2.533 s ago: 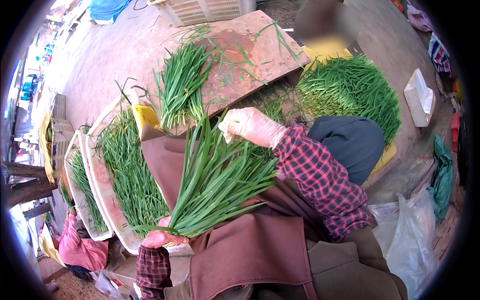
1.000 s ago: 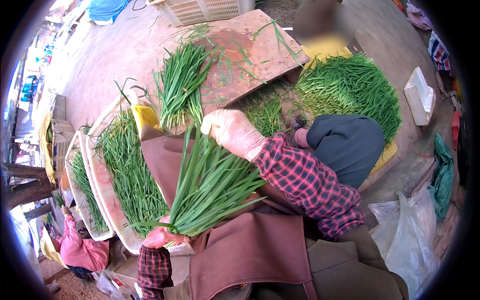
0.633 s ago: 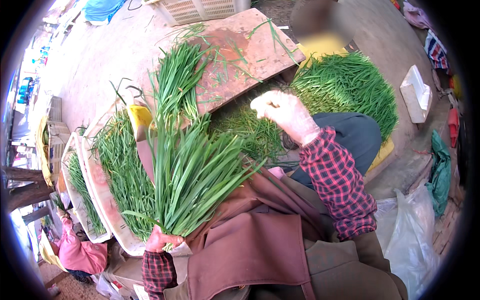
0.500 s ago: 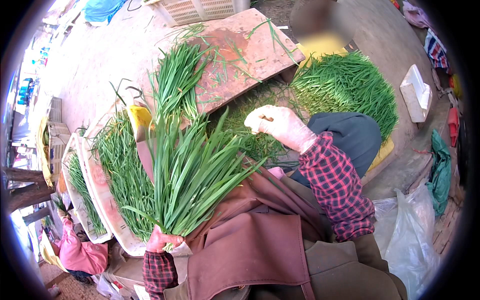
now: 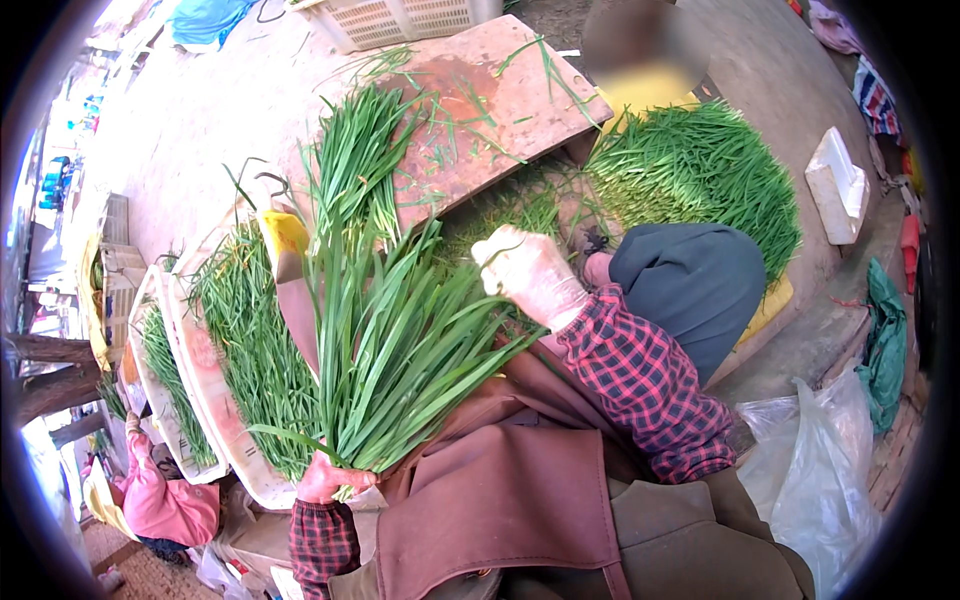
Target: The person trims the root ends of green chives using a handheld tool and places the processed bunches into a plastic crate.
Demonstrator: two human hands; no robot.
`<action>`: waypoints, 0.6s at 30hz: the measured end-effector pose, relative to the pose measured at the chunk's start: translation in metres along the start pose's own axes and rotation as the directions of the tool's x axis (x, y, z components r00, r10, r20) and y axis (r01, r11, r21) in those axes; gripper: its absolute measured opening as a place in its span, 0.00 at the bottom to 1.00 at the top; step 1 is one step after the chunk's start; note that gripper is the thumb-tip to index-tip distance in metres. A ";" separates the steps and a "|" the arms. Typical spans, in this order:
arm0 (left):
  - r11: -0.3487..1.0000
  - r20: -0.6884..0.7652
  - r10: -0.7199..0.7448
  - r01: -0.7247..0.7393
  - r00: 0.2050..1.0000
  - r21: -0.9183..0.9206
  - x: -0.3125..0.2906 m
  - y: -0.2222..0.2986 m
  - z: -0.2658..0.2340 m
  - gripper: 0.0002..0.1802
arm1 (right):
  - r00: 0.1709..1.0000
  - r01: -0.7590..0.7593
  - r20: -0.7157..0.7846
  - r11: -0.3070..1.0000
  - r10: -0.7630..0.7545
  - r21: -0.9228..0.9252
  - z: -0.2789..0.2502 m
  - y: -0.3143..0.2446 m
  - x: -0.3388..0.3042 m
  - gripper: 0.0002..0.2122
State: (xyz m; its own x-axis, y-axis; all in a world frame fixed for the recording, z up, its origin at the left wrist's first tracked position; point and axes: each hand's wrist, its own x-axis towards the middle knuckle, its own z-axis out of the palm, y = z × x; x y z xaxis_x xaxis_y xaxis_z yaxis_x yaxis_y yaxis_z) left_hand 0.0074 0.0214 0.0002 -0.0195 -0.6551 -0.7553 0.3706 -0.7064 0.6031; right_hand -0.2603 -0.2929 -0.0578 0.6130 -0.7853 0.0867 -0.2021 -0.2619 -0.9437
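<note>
My left hand [image 5: 332,479] is closed around the stem ends of a large bunch of garlic chives [image 5: 390,350]. Their long flat leaves fan away from me over the brown apron [image 5: 500,500] on my lap. To the right of the leaves, my right hand [image 5: 528,272] hangs in a fist above cut greens on the ground. Whatever its curled fingers hold, if anything, is hidden. Beyond the held bunch, another pile of garlic chives [image 5: 355,160] leans on a low board [image 5: 470,110]. A big neat heap of them [image 5: 690,170] lies past my right knee.
Pale crates [image 5: 255,455] full of greens stand to my left. A white plastic crate [image 5: 400,22] is behind the board. A blurred person in yellow [image 5: 650,88] sits at the back, another in pink [image 5: 172,505] at lower left. Clear plastic bags [image 5: 815,480] and a white foam box [image 5: 836,190] lie right.
My right hand has moved left and a little nearer to me, closer to the leaves, its fingers more tightly curled. My left hand still holds the bunch in nearly the same place.
</note>
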 end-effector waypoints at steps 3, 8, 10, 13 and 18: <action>1.000 0.012 0.007 -0.007 1.000 0.015 -0.001 0.003 0.002 0.22 | 0.990 -0.121 -0.050 0.984 0.129 0.127 -0.010 0.004 0.003 0.05; 0.995 -0.002 0.016 -0.016 1.000 0.095 -0.004 0.006 0.003 0.22 | 0.969 -0.116 0.238 0.967 0.060 0.228 -0.013 -0.014 0.013 0.13; 0.995 0.008 0.027 -0.028 1.000 0.101 -0.004 0.005 0.003 0.22 | 0.937 0.069 0.345 0.997 -0.050 -0.042 -0.009 -0.021 0.020 0.13; 0.992 0.045 0.035 -0.040 0.998 0.120 0.000 0.005 0.002 0.21 | 0.917 0.165 0.372 0.986 -0.142 -0.030 0.010 -0.014 0.022 0.12; 1.000 0.001 -0.006 0.006 1.000 -0.022 0.000 0.005 0.010 0.21 | 0.966 0.178 0.166 0.975 -0.199 0.133 0.039 -0.013 0.019 0.08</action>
State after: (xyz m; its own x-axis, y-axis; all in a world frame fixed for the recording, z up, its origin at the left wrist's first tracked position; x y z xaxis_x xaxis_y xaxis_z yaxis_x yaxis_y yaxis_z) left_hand -0.0004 0.0154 0.0061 -0.0228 -0.6513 -0.7585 0.3910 -0.7041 0.5928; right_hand -0.2165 -0.2827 -0.0560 0.7593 -0.6130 0.2185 0.0136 -0.3208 -0.9471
